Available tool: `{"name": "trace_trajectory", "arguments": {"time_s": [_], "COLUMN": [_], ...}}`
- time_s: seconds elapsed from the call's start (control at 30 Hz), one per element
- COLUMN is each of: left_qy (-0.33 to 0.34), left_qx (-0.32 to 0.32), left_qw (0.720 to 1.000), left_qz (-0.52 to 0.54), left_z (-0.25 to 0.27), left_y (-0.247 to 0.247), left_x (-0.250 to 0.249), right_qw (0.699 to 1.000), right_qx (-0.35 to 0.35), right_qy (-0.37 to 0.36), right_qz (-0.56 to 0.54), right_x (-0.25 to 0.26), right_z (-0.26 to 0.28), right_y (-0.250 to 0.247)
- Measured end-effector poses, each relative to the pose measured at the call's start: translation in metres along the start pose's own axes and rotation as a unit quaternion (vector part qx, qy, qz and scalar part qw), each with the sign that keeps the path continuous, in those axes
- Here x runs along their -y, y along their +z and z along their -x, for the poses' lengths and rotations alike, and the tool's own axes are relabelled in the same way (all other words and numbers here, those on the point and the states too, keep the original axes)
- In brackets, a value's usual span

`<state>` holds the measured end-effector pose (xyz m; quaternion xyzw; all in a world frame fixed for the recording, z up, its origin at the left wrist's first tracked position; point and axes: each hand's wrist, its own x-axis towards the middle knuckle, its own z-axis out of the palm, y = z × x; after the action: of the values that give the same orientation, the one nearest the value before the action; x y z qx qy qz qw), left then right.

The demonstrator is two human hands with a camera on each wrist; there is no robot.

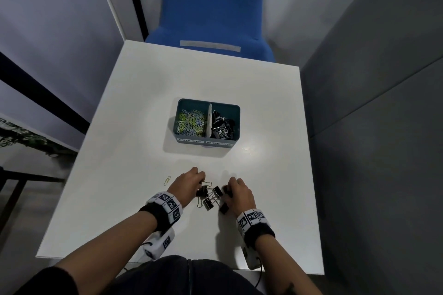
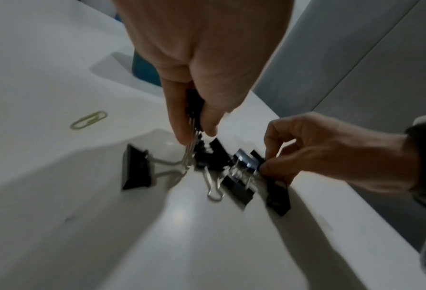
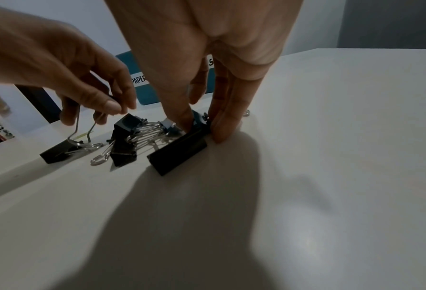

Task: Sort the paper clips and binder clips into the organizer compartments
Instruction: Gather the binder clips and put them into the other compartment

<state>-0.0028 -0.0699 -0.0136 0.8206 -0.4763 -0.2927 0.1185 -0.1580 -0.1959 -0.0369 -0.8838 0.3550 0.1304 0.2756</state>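
The teal organizer (image 1: 208, 100) stands mid-table, with coloured paper clips (image 1: 190, 121) in its left compartment and black binder clips (image 1: 223, 124) in its right. Near the front edge, several loose binder clips (image 1: 211, 197) lie between my hands. My left hand (image 2: 194, 133) pinches one black binder clip (image 2: 194, 102) between thumb and fingers. Its wire handles hang down onto another clip (image 2: 136, 168) that lies on the table. My right hand (image 3: 203, 128) pinches a binder clip (image 3: 199, 117) in the pile, right behind a larger one (image 3: 177, 155). A yellow paper clip (image 1: 167, 180) lies left of my left hand (image 1: 200, 181).
The white table (image 1: 134, 108) ends close in front of my body. A blue chair (image 1: 211, 12) stands behind its far edge. A pale paper clip (image 1: 247, 150) lies near the organizer's front right corner. Grey walls close in on both sides.
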Motion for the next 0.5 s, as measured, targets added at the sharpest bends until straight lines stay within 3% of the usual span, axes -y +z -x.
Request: {"name": "trace_trajectory", "arguments": {"time_s": [0.3,0.5], "left_qy": [0.054,0.057], "left_qx": [-0.158,-0.200], "left_qw": [0.979,0.977], "left_qz": [0.119,0.044], "left_z": [-0.051,-0.047], "left_y": [-0.105,-0.119], "left_x": [-0.076,-0.068], "right_qw": [0.999,0.997], "right_qx": [0.006,0.004], "right_qy": [0.021,0.040], "right_qz": [0.049,0.061], "right_x": [-0.005,0.001], "right_z": [0.005,0.005], "right_y": [-0.006,-0.016]}}
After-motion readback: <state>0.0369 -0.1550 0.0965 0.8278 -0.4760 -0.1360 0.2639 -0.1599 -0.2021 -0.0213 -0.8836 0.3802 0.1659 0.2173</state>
